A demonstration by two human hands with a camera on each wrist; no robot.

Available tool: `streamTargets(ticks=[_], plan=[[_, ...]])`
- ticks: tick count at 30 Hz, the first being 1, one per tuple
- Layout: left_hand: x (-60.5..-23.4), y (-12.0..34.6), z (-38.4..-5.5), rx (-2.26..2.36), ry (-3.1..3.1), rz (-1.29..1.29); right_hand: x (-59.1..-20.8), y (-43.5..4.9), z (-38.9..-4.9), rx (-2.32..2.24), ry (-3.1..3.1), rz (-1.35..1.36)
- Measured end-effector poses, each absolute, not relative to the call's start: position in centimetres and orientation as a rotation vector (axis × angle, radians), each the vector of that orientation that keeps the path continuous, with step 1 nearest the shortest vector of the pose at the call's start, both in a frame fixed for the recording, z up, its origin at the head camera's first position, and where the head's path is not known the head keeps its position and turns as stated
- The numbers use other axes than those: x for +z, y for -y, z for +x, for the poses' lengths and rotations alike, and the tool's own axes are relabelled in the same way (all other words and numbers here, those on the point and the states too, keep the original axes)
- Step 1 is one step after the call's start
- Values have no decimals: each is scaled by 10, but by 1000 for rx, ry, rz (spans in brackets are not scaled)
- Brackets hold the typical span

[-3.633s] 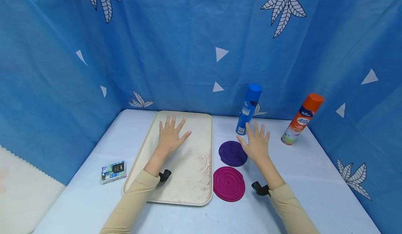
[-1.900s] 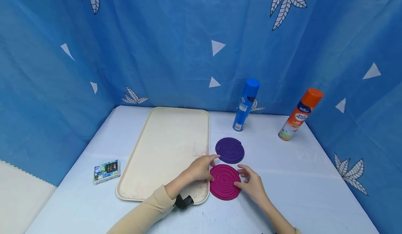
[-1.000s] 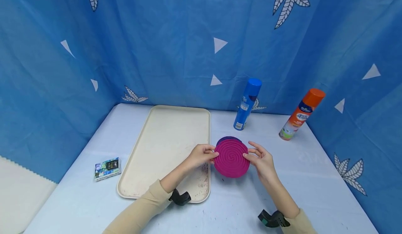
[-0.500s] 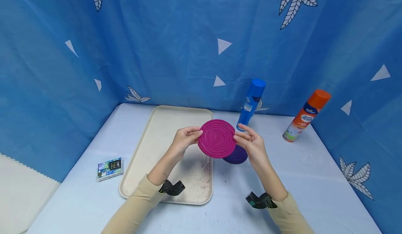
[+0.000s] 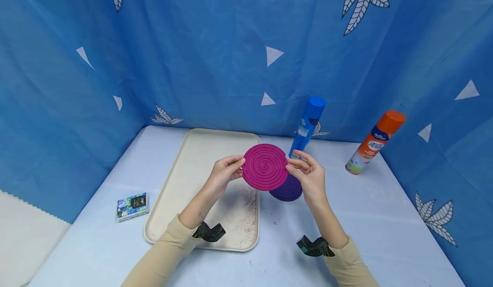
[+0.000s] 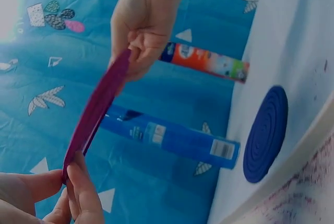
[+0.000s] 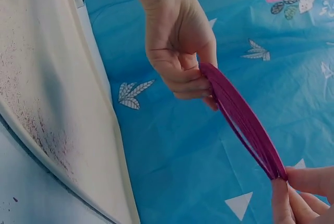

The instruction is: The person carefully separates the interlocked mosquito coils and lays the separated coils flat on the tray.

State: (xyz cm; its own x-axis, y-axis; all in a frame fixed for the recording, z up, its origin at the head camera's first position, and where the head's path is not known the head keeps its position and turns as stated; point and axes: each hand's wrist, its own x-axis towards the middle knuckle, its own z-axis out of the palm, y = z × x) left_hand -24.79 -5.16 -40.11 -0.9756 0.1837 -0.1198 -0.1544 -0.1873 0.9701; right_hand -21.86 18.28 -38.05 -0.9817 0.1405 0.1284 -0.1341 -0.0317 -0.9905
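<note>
A round magenta spiral coaster [image 5: 265,167] is held up off the table, its coiled face toward the head camera. My left hand [image 5: 223,173] pinches its left edge between thumb and fingers, and my right hand [image 5: 310,176] pinches the right edge. Both wrist views show the coaster [image 6: 96,114] nearly edge-on, spanning from one hand to the other. Behind and below it, a matching purple spiral coaster [image 5: 289,188] lies flat on the table, partly covered in the head view.
A cream tray [image 5: 200,150] with reddish specks lies under my left arm. At the back stand a blue spray can [image 5: 308,120] and an orange-capped spray can [image 5: 373,143]. Far left lies a small patterned box [image 5: 132,206]. Blue curtain [image 5: 215,56] surrounds the table.
Both hands came down from spread-fingered over the table, took the magenta coaster by its edges and lifted it. It rose up and slightly left; over the last half second it barely moved.
</note>
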Motion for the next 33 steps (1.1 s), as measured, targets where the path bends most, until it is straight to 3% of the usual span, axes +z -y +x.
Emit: streamTargets(ticks=[10,15,24,33], plan=[[-400,49,-248,2346,-1934,-9,-379,-184,-219,2353,1992,-185],[-402,43,-246,2379,-2046,18,-381,-182,-219,2258,2077,-199],[-404,41,-244,2293,-2353,226,-382,-187,-226,2432,2064,-286],[-403,52,-248,2272,-2240,409,-379,-189,-223,2622,1928,-287]])
